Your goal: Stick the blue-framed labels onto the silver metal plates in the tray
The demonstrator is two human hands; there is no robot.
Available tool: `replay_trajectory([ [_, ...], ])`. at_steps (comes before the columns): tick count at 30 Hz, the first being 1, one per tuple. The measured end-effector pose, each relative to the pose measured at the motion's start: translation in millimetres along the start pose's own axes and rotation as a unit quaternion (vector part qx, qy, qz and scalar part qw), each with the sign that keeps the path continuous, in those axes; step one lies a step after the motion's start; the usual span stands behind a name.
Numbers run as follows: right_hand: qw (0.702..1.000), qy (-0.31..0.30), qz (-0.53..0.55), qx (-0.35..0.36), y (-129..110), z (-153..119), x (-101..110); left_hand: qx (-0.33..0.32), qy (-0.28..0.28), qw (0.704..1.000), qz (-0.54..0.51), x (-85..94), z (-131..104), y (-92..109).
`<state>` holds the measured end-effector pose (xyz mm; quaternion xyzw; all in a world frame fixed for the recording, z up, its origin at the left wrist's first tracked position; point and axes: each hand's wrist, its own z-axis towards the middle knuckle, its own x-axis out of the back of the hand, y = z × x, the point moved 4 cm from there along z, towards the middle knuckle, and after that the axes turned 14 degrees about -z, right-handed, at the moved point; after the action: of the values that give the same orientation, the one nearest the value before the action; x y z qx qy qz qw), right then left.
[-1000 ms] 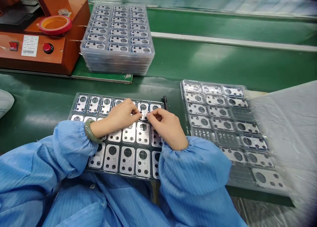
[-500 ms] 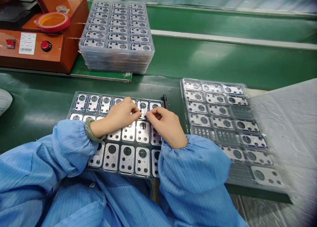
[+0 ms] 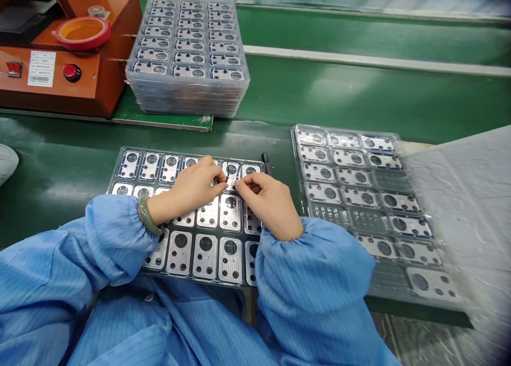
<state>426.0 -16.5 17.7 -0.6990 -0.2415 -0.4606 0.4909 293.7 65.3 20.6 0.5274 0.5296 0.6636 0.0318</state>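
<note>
A clear plastic tray [image 3: 115, 170] lies in front of me, with rows of silver metal plates that each have one large round hole and several small ones. Over one plate [image 3: 231, 170] in its back row, my left hand [image 3: 195, 184] and my right hand [image 3: 273, 201] almost meet. Thumb and forefinger are pinched together on each hand, at the plate's lower part. Whatever is between the fingertips is too small or hidden to make out. My forearms and hands cover several other plates.
A second tray [image 3: 369, 221] at right holds plates and some vacant pockets, beside a translucent plastic sheet [image 3: 471, 206]. Behind stands a tall tray stack [image 3: 187, 97]. An orange machine [image 3: 85, 97] carries a red tape roll [image 3: 83, 46]. A black pen-like stick [image 3: 266, 164] touches the near tray's corner.
Both hands stay pinched at the same plate with barely any movement. The whole view has shifted very slightly.
</note>
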Motion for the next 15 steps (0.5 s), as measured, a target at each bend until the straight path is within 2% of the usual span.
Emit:
replay_trajectory([
  [11,0.999,-0.026,0.007,0.022,7,7,1,-0.012,0.012,0.999,0.027,-2.3,1,1],
  [15,0.998,-0.056,-0.004,-0.041,24,16,-5,-0.023,-0.016,0.999,0.025,-2.6,5,1],
])
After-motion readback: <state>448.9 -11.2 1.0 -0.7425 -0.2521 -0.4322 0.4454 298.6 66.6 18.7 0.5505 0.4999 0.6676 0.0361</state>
